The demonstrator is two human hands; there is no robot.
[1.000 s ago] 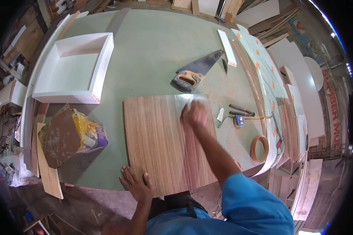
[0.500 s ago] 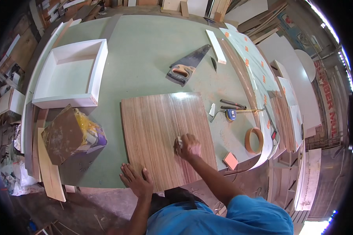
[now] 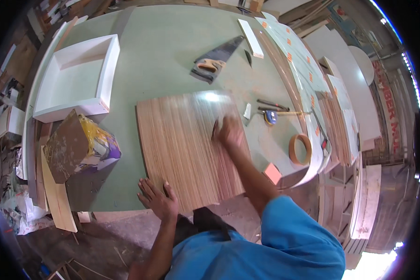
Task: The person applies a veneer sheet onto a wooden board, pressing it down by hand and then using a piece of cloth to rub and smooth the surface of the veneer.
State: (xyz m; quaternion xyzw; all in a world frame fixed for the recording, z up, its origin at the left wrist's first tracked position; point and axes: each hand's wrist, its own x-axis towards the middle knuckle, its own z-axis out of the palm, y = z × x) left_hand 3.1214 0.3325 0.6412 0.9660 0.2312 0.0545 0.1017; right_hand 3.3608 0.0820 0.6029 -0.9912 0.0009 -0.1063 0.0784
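Observation:
A brown wood-grain panel (image 3: pixel 182 144) lies flat on the green worktop (image 3: pixel 158 51) in front of me. My left hand (image 3: pixel 159 198) rests flat at its near left corner, fingers spread, partly on the panel and partly on the worktop. Over the right half of the panel, my right hand (image 3: pixel 230 131) is closed and pressed toward the surface, slightly blurred. Whatever its fingers hold is hidden now; a small whitish bit showed there a moment ago. Glare from a light (image 3: pixel 212 96) shines on the panel's far edge.
A white open box (image 3: pixel 105 88) and a paint-stained container (image 3: pixel 70 144) stand left. A handsaw (image 3: pixel 214 60) lies beyond the panel. To the right are pliers (image 3: pixel 271 105), a blue tape measure (image 3: pixel 270 117), a roll of edging (image 3: pixel 292 149) and a pink square block (image 3: pixel 272 173).
My right hand has slid away from me along the panel, from its middle toward the far edge. My left hand stays at the near left corner. The whole view has shifted slightly.

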